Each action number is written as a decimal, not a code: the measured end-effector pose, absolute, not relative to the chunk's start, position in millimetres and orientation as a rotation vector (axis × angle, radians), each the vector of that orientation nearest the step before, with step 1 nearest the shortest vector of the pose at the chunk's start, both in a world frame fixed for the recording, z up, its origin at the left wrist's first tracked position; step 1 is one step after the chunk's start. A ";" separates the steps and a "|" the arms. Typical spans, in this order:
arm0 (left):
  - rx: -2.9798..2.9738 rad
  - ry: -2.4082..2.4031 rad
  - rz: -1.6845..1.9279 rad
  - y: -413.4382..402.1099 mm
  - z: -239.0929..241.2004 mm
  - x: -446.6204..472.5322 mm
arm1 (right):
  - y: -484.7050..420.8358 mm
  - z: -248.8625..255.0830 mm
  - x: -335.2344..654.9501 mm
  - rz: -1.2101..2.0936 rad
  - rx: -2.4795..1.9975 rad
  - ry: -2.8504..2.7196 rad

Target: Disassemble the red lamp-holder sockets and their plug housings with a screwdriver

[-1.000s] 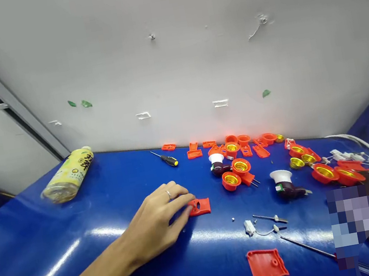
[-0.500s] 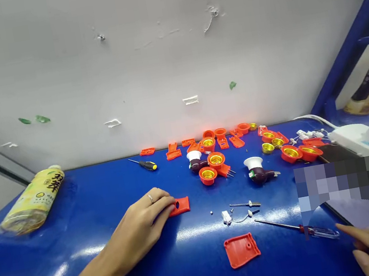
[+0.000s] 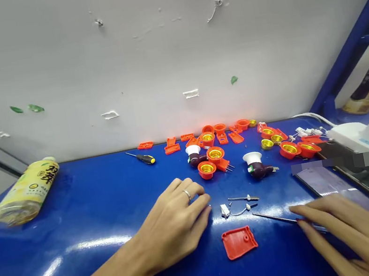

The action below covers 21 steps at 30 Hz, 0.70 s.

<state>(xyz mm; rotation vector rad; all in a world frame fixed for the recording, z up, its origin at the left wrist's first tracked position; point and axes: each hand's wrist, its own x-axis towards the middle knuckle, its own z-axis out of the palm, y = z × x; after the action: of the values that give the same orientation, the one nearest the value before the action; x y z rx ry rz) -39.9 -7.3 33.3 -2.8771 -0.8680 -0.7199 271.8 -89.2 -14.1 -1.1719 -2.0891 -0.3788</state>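
On the blue tabletop (image 3: 88, 221), my left hand (image 3: 178, 222) rests palm-down, fingers loosely curled, grasping nothing visible. My right hand (image 3: 351, 234) lies open, fingertips touching the thin metal-shaft screwdriver (image 3: 277, 219) to steady it beside the flat orange plastic cover (image 3: 239, 242).

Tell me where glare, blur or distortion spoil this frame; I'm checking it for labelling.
Head view: white glare streaks lie on the blue table left of the left hand; the table edge bows from wide-angle distortion; the bottle looks soft; a pixelated block covers the right side.

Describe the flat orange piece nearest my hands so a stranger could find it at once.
Start at the blue table and look between the left hand and right hand. The orange cover plate lies there alone, flat and squarish, unlike the round brass-lined sockets clustered by the wall.
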 end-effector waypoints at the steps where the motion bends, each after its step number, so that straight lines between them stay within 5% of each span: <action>1: -2.874 -0.880 -0.733 -7.2 31.7 -40.3 | -82.7 -9.8 264.6 -0.375 -1.142 -2.112; 21: -2.980 -1.045 -0.770 -1.2 6.8 -14.9 | -64.6 -14.8 206.7 -0.113 -0.992 -2.223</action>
<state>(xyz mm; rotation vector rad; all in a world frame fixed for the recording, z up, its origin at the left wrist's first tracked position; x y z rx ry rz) -14.9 -1.2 6.8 -2.9798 -1.0454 -0.7698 206.7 -64.6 -14.8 -0.9922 -2.2226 -0.1126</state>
